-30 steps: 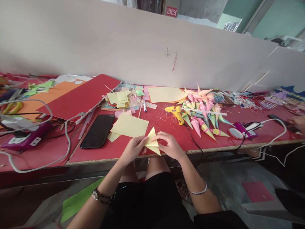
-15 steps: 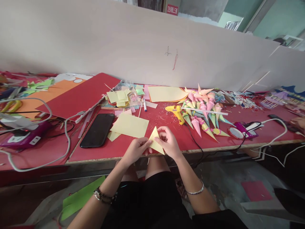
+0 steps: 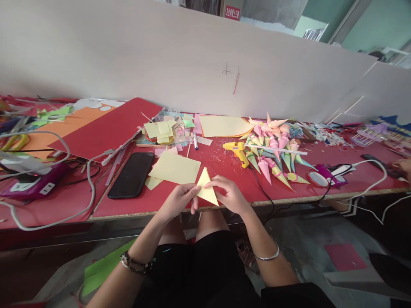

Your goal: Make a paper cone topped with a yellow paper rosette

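A piece of pale yellow paper, folded to a triangle with its tip pointing away from me, is held over the table's front edge. My left hand pinches its left side between thumb and fingers. Against its right side, my right hand has its thumb and index finger closed on the paper. Just beyond lies a flat sheet of yellow paper on the red table. To the right, a yellow glue gun rests beside a pile of pastel paper cones.
Left of the sheets lies a black phone. Purple power strips with looping white cables sit at both sides. A capped marker and paper scraps lie farther back. A large red board leans at the left.
The folded paper has shifted slightly left and turned a little. My right hand's grip has changed, its index finger now stretched across the paper's upper right side.
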`<state>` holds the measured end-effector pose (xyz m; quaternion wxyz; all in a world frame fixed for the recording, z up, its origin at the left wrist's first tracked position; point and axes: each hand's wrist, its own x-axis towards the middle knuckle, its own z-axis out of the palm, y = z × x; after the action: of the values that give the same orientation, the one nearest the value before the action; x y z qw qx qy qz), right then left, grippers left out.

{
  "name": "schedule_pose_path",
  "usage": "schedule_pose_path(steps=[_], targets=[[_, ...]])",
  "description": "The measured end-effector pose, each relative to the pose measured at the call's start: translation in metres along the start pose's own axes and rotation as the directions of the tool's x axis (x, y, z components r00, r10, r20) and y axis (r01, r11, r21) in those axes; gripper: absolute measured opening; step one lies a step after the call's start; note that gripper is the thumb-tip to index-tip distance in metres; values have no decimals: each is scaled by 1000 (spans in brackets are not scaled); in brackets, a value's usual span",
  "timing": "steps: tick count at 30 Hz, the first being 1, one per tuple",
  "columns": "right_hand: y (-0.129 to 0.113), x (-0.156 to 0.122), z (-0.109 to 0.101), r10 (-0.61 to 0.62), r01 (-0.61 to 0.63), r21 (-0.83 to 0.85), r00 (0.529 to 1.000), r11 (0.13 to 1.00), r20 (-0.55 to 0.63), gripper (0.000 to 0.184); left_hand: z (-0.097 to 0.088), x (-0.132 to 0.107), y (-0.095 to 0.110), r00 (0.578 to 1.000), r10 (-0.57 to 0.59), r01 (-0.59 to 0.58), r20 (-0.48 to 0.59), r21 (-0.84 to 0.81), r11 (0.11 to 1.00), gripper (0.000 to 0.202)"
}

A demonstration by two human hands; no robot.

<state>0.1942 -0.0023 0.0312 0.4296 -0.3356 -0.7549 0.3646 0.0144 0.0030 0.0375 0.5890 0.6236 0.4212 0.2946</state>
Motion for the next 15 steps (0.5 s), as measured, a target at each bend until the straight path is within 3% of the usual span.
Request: schedule_pose_path(steps=[5, 8, 15], targets=[[4, -2, 2, 15, -15, 15, 1000, 1000, -10, 15, 3, -2, -4, 996, -12, 18, 86, -64, 998, 36], [6, -2, 8, 81, -80, 24, 993, 997, -89, 15, 4, -2, -7, 995, -20, 27, 98, -79, 996, 34], [14, -2, 24, 341, -262, 329, 916, 907, -211, 19, 8, 0, -4, 998, 20, -22, 58, 37, 999, 37]])
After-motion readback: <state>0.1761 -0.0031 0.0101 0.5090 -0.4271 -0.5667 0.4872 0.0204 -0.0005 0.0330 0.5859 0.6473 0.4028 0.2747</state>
